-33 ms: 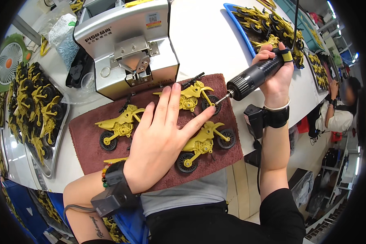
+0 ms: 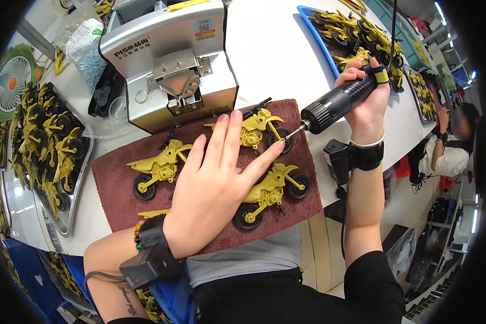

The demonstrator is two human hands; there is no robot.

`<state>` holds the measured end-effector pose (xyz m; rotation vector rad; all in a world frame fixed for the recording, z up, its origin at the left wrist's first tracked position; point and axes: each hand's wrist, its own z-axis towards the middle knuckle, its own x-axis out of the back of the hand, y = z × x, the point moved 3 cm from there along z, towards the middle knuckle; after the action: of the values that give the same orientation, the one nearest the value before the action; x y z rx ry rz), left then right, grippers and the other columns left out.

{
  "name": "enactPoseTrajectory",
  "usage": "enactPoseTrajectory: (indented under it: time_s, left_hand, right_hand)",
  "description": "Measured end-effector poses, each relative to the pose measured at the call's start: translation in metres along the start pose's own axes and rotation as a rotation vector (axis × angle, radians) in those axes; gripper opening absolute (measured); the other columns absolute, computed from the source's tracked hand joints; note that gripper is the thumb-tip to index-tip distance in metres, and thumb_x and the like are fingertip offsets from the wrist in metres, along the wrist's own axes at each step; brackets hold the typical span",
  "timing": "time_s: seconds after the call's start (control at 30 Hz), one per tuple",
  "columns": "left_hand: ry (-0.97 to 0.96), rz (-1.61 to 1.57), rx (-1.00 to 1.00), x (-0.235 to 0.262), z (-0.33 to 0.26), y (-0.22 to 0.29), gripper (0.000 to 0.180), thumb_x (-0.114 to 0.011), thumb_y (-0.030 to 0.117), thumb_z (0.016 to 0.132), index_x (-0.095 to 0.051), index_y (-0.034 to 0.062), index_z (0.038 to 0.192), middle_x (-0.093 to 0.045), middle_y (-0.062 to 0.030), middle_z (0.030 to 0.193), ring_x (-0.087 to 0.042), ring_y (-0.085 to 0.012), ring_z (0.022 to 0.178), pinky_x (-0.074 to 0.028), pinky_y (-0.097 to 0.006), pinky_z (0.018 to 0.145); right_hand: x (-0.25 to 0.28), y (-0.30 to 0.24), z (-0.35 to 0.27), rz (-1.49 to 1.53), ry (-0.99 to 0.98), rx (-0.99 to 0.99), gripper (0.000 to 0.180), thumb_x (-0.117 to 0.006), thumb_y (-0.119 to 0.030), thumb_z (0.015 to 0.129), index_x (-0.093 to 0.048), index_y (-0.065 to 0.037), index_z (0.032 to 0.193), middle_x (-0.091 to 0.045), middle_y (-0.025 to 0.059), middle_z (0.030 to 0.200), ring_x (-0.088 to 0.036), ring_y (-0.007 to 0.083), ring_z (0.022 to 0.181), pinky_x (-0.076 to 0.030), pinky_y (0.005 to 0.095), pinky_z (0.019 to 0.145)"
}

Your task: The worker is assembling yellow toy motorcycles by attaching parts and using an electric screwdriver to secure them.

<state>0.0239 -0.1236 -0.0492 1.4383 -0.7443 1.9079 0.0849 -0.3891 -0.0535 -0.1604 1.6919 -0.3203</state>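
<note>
My right hand (image 2: 371,102) is wrapped round a black electric screwdriver (image 2: 332,108), held slanting down to the left. Its bit meets the front wheel hub of a yellow toy motorcycle (image 2: 251,132) lying on its side. Flat over that toy's rear part lies my left hand (image 2: 205,197), fingers stretched out and the thumb reaching beside the front wheel. A second toy motorcycle (image 2: 270,191) rests below the thumb, a third toy motorcycle (image 2: 159,167) left of the hand. All lie on a brown towel (image 2: 110,186); my left hand covers part of the towel and of the toys.
A silver screw-feeding machine (image 2: 167,59) stands just beyond the towel. Toy motorcycles fill a tray (image 2: 67,229) at left and a blue tray (image 2: 310,24) at far right. A green fan (image 2: 13,81) and a bag of screws (image 2: 90,67) are at far left. Another person (image 2: 451,151) sits at right.
</note>
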Motion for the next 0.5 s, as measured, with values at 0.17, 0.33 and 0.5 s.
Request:
enactPoseTrajectory:
  time_s: [0.17, 0.33, 0.5]
  left_hand:
    - [0.137, -0.049, -0.060, 0.025, 0.001, 0.011, 0.050, -0.046, 0.012, 0.080, -0.051, 0.0274, 0.127, -0.049, -0.0204, 0.124, -0.053, -0.0295, 0.109, -0.044, -0.037, 0.086]
    - [0.123, -0.067, -0.257, 0.033, -0.006, 0.030, 0.061, -0.055, 0.039, 0.076, -0.039, 0.0306, 0.135, -0.038, -0.0013, 0.140, -0.037, -0.0211, 0.127, -0.028, -0.050, 0.103]
    - [0.116, -0.047, -0.311, 0.043, -0.014, 0.037, 0.075, -0.057, 0.053, 0.068, -0.032, 0.0358, 0.137, -0.033, 0.0053, 0.142, -0.029, -0.0188, 0.132, -0.012, -0.055, 0.109]
  right_hand:
    - [-0.001, -0.009, 0.003, 0.002, 0.012, -0.018, 0.025, -0.062, -0.021, 0.079, -0.047, -0.003, 0.087, -0.053, 0.0035, 0.077, -0.052, 0.0118, 0.061, -0.047, 0.0275, 0.061]
    - [-0.014, -0.015, 0.004, -0.098, -0.080, -0.072, 0.025, -0.063, -0.023, 0.081, -0.047, -0.005, 0.088, -0.054, 0.0025, 0.078, -0.052, 0.0111, 0.061, -0.047, 0.0272, 0.060]
    - [-0.017, -0.010, 0.018, -0.360, -0.081, -0.214, 0.034, -0.061, -0.031, 0.083, -0.048, -0.003, 0.093, -0.055, 0.0041, 0.079, -0.053, 0.0113, 0.060, -0.048, 0.0256, 0.058]
